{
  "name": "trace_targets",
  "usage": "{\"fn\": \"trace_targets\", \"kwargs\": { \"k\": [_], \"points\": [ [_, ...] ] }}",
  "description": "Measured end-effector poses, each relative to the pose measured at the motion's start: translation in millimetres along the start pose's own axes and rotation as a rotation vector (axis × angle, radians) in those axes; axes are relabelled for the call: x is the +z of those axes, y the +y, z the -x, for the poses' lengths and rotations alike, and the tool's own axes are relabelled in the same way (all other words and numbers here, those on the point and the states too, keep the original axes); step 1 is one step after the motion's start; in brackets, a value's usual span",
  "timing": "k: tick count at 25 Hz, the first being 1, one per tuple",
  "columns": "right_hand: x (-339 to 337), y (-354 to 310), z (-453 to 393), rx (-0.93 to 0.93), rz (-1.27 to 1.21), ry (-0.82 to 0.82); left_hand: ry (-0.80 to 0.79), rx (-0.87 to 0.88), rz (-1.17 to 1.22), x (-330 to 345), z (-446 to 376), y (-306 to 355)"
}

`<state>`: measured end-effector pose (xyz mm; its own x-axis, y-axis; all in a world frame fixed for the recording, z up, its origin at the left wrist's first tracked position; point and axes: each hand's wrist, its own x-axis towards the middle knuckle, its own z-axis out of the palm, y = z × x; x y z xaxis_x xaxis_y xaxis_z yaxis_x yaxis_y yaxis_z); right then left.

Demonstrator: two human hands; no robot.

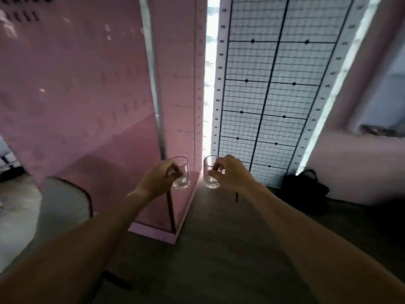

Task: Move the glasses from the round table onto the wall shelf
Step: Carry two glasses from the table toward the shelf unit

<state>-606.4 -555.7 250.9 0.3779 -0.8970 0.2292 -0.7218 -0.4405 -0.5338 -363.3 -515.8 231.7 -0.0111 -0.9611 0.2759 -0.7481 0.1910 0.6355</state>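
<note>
Halfway there: held one clear glass (181, 172) in the left hand (158, 179) at 11 o'clock and another glass (210, 172) in the right hand (230, 173) at 1 o'clock, both up off any table, no wall shelf seen yet.

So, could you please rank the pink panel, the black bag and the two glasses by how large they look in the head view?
1. Pink panel
2. Black bag
3. Left glass and right glass: they look alike, so unranked.
</note>
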Motion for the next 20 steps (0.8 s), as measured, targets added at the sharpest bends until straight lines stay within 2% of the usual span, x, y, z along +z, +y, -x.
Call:
{"fn": "trace_targets", "kwargs": {
  "k": [9, 13, 20],
  "points": [
    [-131.7, 176.3, 37.9, 0.394, 0.128, 0.265, -0.29, 0.331, 0.124, 170.7, -156.3, 142.1],
    [-174.6, 236.2, 31.0, 0.506, 0.195, 0.377, -0.396, 0.449, 0.166, 232.6, -223.8, 197.3],
    [-245.3, 303.1, 30.9, 0.697, 0.259, 0.573, -0.528, 0.606, 0.236, 319.5, -316.2, 293.0]
  ]
}}
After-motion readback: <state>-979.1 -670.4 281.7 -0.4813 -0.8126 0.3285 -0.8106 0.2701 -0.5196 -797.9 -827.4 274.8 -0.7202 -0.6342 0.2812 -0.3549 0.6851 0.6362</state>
